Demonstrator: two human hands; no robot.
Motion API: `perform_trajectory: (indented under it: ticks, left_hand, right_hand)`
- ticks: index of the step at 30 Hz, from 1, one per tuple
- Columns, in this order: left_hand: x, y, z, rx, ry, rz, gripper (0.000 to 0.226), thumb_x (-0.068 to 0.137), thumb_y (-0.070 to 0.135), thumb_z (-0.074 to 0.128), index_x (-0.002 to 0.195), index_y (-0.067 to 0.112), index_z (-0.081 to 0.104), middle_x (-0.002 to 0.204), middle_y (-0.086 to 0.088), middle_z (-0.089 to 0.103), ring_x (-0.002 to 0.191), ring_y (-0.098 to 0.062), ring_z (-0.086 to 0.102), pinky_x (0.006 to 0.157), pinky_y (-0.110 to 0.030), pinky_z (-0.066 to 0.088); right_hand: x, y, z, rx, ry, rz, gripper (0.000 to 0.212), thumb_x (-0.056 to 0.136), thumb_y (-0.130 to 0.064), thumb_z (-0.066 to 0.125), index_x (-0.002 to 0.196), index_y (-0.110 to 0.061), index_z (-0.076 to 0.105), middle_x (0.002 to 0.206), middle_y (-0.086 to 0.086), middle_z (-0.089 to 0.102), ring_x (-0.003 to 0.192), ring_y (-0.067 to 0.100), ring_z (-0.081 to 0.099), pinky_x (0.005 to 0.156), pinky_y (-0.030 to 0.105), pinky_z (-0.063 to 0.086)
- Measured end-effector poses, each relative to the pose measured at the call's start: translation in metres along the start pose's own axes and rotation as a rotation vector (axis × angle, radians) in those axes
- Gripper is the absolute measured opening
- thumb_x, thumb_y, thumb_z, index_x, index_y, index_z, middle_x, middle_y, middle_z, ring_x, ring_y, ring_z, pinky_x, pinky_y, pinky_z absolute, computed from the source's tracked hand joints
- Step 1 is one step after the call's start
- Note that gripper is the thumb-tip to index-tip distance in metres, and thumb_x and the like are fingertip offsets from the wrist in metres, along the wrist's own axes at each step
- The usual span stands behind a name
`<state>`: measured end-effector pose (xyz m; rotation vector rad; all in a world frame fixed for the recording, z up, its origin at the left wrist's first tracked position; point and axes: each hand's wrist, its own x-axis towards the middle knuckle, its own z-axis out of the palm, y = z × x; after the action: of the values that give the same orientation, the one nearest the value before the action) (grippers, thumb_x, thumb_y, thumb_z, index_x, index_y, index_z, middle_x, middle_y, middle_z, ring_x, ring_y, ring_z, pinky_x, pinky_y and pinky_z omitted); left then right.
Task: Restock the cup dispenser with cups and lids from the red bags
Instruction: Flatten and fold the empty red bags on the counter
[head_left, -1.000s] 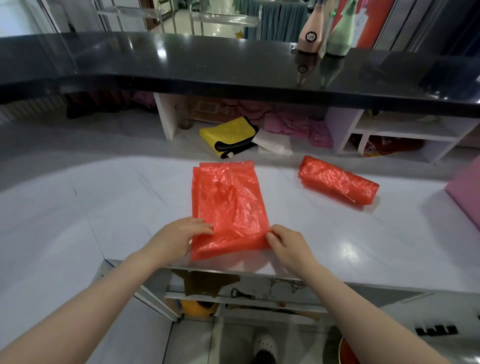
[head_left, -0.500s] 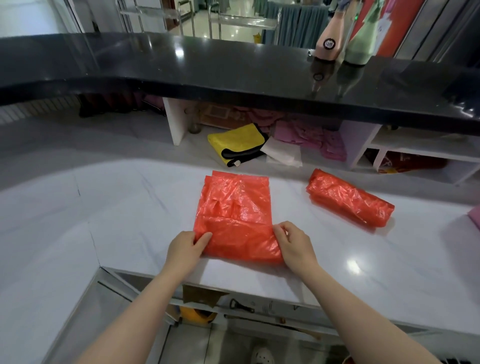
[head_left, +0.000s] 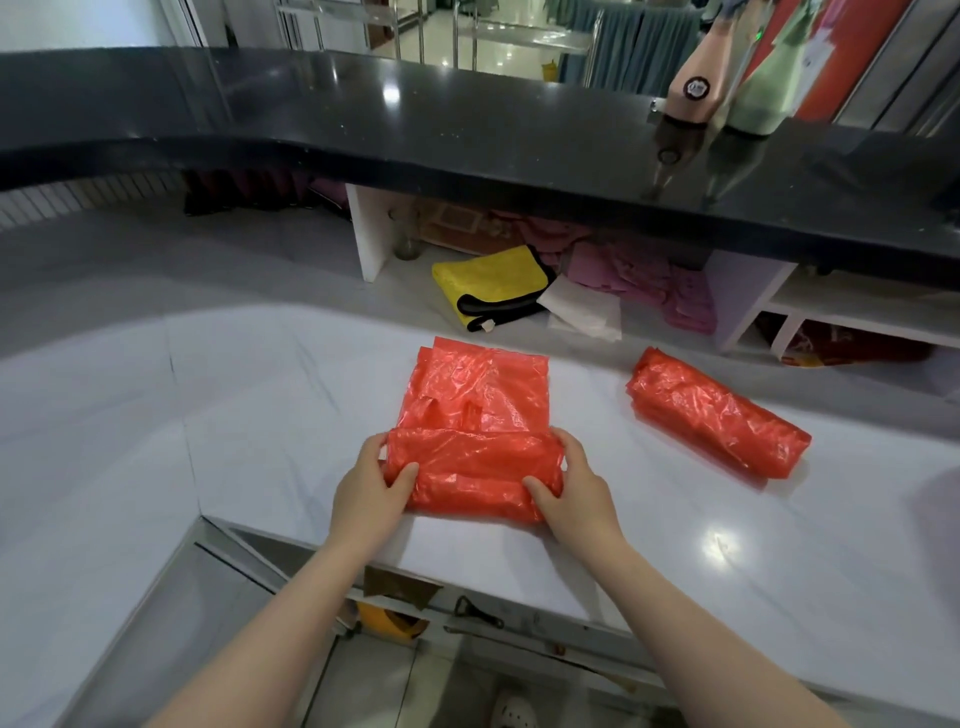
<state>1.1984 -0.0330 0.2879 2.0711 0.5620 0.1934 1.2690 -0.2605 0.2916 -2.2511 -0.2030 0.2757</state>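
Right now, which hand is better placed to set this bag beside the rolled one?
Right, probably. The right hand grips the half-rolled bag on the side nearer the rolled bag, over open counter. The left hand would have to cross over.

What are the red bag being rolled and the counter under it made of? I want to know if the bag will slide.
Red bag: thin plastic film, apparently; translucent, crinkled, glossy. Left hand and right hand grip its rolled end. Counter: polished stone or a marble-look surface; pale veining, mirror-like light reflections.
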Motion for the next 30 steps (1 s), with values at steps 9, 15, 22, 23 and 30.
perform_trajectory:
  ticks: [9,15,22,23,30]
  left_hand:
    - [0.017,0.023,-0.002,0.855,-0.266,0.736,0.065,0.090,0.023,0.044,0.149,0.035,0.020,0.160,0.001,0.007,0.145,-0.022,-0.009,0.116,-0.049,-0.007]
    - [0.023,0.006,0.012,0.851,-0.485,0.505,0.056,0.094,0.063,0.012,0.146,0.049,-0.003,0.157,0.018,-0.011,0.146,-0.009,-0.014,0.117,-0.043,-0.012]
    - [0.025,0.000,0.010,0.762,-0.528,0.488,0.082,0.070,0.092,0.016,0.140,0.058,-0.010,0.154,0.024,-0.016,0.141,-0.002,-0.020,0.116,-0.039,-0.013]
    - [0.026,0.001,0.009,0.747,-0.539,0.486,0.087,0.067,0.093,0.021,0.141,0.058,-0.008,0.154,0.025,-0.014,0.142,-0.001,-0.018,0.117,-0.039,-0.010]
    - [0.041,0.019,-0.009,0.548,-0.588,0.419,0.080,0.070,0.054,0.063,0.144,0.040,0.033,0.151,0.015,0.031,0.138,-0.007,0.029,0.114,-0.027,0.024]
  right_hand:
    - [-0.004,-0.003,0.006,-0.336,0.109,-0.278,0.079,0.087,-0.030,0.061,0.144,-0.051,0.010,0.150,-0.005,0.022,0.134,0.021,0.033,0.107,0.039,0.040]
    - [0.003,0.016,-0.001,-0.693,-0.325,-0.466,0.060,0.096,-0.058,0.025,0.150,-0.044,0.006,0.157,-0.018,-0.009,0.147,0.008,-0.010,0.118,0.034,-0.001]
    - [0.001,0.012,-0.011,-0.477,-0.312,-0.412,0.086,0.074,-0.066,0.049,0.150,-0.035,0.022,0.159,-0.017,0.010,0.146,0.003,0.003,0.119,0.028,0.005]
    - [0.001,0.012,-0.015,-0.404,-0.295,-0.386,0.077,0.076,-0.052,0.055,0.147,-0.031,0.033,0.157,-0.014,0.022,0.146,0.006,0.014,0.119,0.026,0.011]
    - [0.022,0.000,-0.029,-0.044,-0.061,-0.156,0.028,0.084,-0.004,0.052,0.091,-0.025,0.068,0.094,-0.008,0.070,0.088,0.011,0.061,0.077,0.022,0.042]
